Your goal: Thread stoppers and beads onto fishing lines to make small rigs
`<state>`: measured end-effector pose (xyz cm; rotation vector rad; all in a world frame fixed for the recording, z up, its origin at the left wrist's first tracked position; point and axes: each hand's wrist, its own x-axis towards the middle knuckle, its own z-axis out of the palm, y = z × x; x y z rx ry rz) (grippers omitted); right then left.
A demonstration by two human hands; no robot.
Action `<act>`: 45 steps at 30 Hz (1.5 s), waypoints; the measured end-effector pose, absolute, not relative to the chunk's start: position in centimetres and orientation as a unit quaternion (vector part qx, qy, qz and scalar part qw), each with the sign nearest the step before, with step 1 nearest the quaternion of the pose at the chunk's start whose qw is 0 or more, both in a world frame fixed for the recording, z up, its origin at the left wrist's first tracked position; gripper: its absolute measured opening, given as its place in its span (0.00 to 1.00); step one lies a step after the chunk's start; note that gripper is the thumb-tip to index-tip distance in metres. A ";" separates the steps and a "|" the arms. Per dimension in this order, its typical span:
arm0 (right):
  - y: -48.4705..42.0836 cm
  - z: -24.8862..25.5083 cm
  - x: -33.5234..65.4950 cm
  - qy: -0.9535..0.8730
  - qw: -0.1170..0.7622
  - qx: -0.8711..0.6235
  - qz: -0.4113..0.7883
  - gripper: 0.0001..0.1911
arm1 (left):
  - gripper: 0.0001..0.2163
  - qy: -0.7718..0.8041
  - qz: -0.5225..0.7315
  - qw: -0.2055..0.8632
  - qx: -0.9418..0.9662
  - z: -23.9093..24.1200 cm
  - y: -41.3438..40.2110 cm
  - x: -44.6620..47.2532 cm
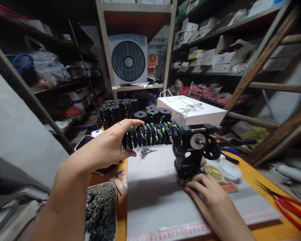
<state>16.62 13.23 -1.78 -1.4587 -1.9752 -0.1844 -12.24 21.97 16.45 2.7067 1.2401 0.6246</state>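
Note:
My left hand wraps round the free end of a black roll, with the thumb below and the fingers over the top. Rows of cord with green, blue and silvery beads circle the roll. Its other end joins a black hand-cranked winder, which has a round dial and a crank handle on the right. My right hand is low at the winder's foot, fingers bent and close together against a dark beaded bunch. What its fingertips hold, if anything, is hidden.
Several black spools stand behind the roll, left of a white box. A tray of dark pieces is at front left. Red-handled pliers lie right. A gold-bead dish sits by the winder. Shelves surround the table.

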 end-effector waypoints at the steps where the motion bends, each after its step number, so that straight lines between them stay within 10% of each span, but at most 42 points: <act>1: 13.1 -1.5 16.6 -0.756 0.342 -0.553 -0.073 0.08 | 0.27 0.408 0.204 0.058 0.888 16.4 22.1 -12.2; 19: 18.7 15.4 9.6 -0.795 0.501 -0.315 -0.129 0.07 | 0.27 0.351 0.256 0.178 0.883 15.3 23.7 -12.9; 45: 21.0 14.6 8.2 -0.848 0.419 -0.272 -0.175 0.09 | 0.31 0.296 0.287 0.205 0.887 14.8 24.2 -13.1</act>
